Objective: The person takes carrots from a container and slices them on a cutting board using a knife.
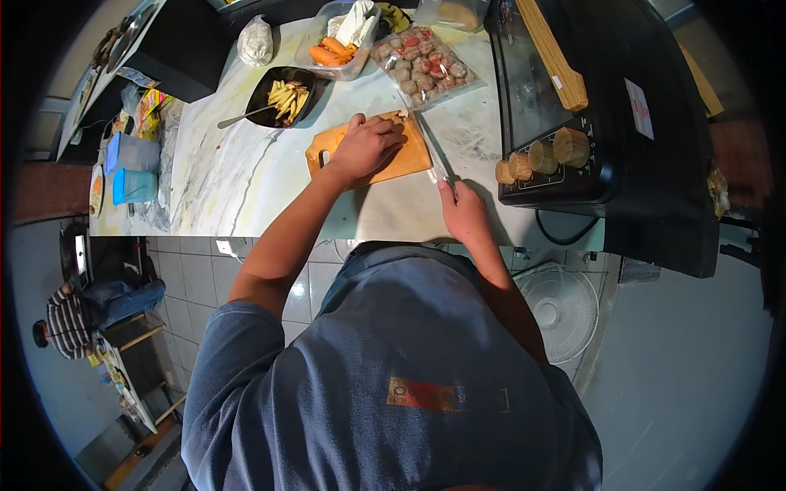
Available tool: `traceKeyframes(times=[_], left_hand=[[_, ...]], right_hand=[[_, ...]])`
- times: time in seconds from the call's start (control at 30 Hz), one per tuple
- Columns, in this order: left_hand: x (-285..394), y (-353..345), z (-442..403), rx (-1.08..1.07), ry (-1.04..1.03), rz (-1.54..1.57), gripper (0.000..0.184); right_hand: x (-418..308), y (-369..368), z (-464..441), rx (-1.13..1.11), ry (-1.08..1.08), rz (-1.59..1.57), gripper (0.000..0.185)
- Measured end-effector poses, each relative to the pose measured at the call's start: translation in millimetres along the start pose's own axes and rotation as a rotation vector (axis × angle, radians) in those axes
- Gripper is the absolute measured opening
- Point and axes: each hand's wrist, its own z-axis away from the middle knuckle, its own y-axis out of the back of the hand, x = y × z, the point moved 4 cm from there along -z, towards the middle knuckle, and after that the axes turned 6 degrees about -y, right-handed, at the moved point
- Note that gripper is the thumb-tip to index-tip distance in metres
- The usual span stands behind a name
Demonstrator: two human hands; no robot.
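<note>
My left hand (366,150) rests over the wooden cutting board (416,159), fingers bent together; whatever lies beneath them is hidden. Along the board's right edge is a knife (434,147), its handle end in my right hand (463,209), which is closed around it. A small pale piece (402,114) lies near the board's top edge. Left of the board, a black bowl (260,96) holds pale cut strips (289,100) and a spoon (246,116). Behind the board sits a clear bag of brownish balls (425,67).
A clear container (340,67) with carrots (331,51) and a white bundled bag (255,41) are at the back. A black oven (573,176) with wooden knobs borders the right side. Blue containers (134,186) stand far left. Another person (72,319) is at lower left.
</note>
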Motion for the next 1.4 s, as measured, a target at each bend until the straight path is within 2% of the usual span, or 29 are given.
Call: traceKeyframes(times=[0.03, 0.1, 0.33, 0.4, 0.53, 0.6, 0.73, 0.9, 1.23, 1.4], left_hand=[[0.6, -1.8, 1.1, -0.004, -0.003, 0.000, 0.017], [-0.7, -1.6, 3.9, 0.130, 0.016, -0.025, 0.016], [-3.1, 2.4, 10.4, 0.134, 0.131, 0.062, 0.026], [-8.4, 3.0, 14.8, 0.079, 0.126, 0.053, 0.032], [-16.2, 2.5, 11.3, 0.063, 0.085, 0.024, 0.032], [-19.7, -1.5, 6.2, -0.034, 0.103, 0.033, 0.031], [-19.1, -6.0, 1.1, 0.016, 0.071, -0.010, 0.023], [-19.5, -12.3, 0.1, -0.006, 0.215, -0.022, 0.022], [-21.8, -7.4, -8.5, -0.113, 0.228, -0.031, 0.023], [-28.2, 0.0, 2.2, -0.089, 0.332, 0.115, 0.023]], right_hand=[[0.4, -0.4, -0.1, -0.005, 0.003, 0.003, 0.047], [0.5, 0.0, -0.5, -0.003, 0.000, -0.007, 0.047], [1.0, -1.7, -7.1, -0.019, 0.015, 0.012, 0.045], [-2.7, -0.9, -7.2, -0.026, 0.018, 0.017, 0.045], [-3.8, -6.0, -11.4, -0.014, 0.070, -0.006, 0.044], [-7.3, -5.9, -10.9, -0.023, 0.064, 0.003, 0.044], [-8.5, -5.4, -11.2, -0.035, 0.050, 0.008, 0.044], [-1.1, -8.8, -13.3, -0.039, 0.043, 0.003, 0.045], [-1.5, -9.1, -14.4, -0.001, 0.079, -0.003, 0.045], [-3.6, -9.0, -14.7, -0.059, 0.046, 0.005, 0.043]])
